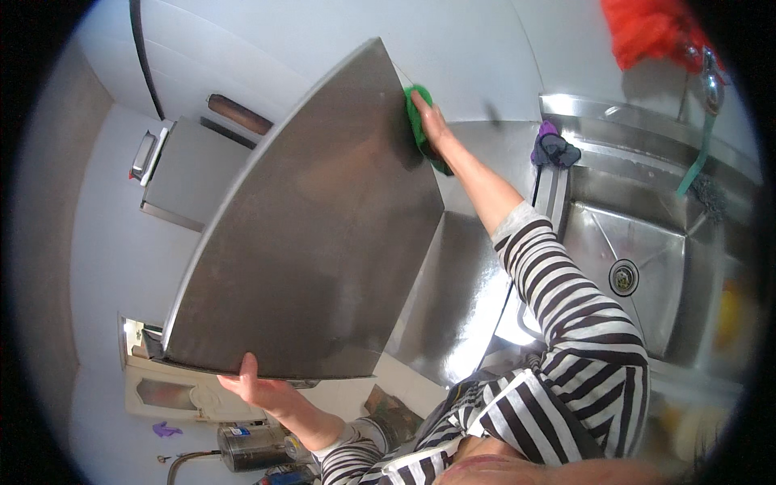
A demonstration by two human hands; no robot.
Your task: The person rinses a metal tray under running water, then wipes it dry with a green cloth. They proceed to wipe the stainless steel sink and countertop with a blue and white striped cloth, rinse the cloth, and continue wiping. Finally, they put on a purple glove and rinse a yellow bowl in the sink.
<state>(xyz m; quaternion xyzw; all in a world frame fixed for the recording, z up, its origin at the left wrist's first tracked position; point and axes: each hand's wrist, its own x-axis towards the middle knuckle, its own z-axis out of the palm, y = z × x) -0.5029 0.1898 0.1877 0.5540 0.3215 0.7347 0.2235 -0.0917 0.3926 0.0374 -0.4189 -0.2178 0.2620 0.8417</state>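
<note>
A large brownish-grey metal panel (309, 242) with a pale rim stands tilted before me and takes up the middle of the picture. Reaching to its far right edge, my right hand (430, 121) presses a green cloth (418, 130) there. Part of that cloth is hidden by the fingers. At the near lower edge, my left hand (257, 385) grips the panel with the thumb on its face; the other fingers are partly out of sight behind it. Under the panel lies a shiny stainless steel counter (461, 285).
To the right is a stainless steel sink (642, 236) with a drain (623, 277). A purple and grey cloth (555, 148) lies on its corner. A red bag (648, 30) hangs above, near a green-handled brush (697, 157). A metal cylinder (251, 447) stands at lower left.
</note>
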